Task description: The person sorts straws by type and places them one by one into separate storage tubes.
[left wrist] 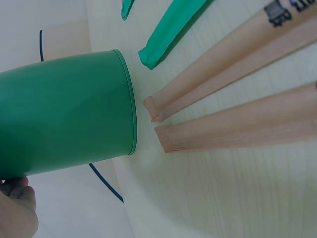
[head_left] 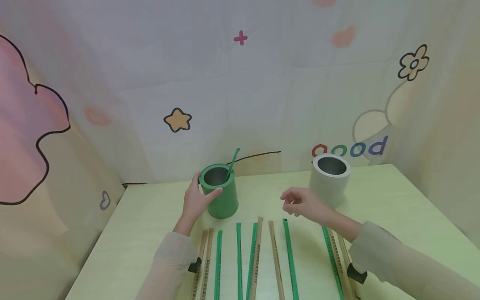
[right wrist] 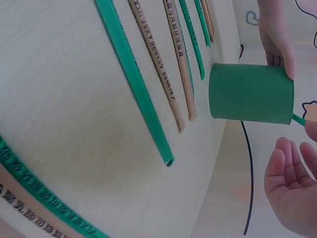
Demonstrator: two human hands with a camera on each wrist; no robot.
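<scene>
A green cylindrical cup [head_left: 223, 203] stands near the back of the table, and a thin green stick [head_left: 233, 162] leans out over its rim. My left hand [head_left: 196, 201] holds this cup at its left side, thumb across the front near the rim and fingers behind. In the left wrist view the green cup [left wrist: 69, 111] fills the left side. My right hand [head_left: 305, 203] hangs in the air with loosely curled fingers and nothing in them. It is between the green cup and a whitish cup [head_left: 331, 183], overlapping the lower left of the whitish one.
Several narrow green strips [head_left: 239, 258] and brown strips [head_left: 276, 258] with printed lettering lie lengthwise on the pale table [head_left: 112, 250]. A second group [head_left: 333, 258] lies under my right forearm. A printed cloth [head_left: 210, 83] hangs behind the table and at both sides.
</scene>
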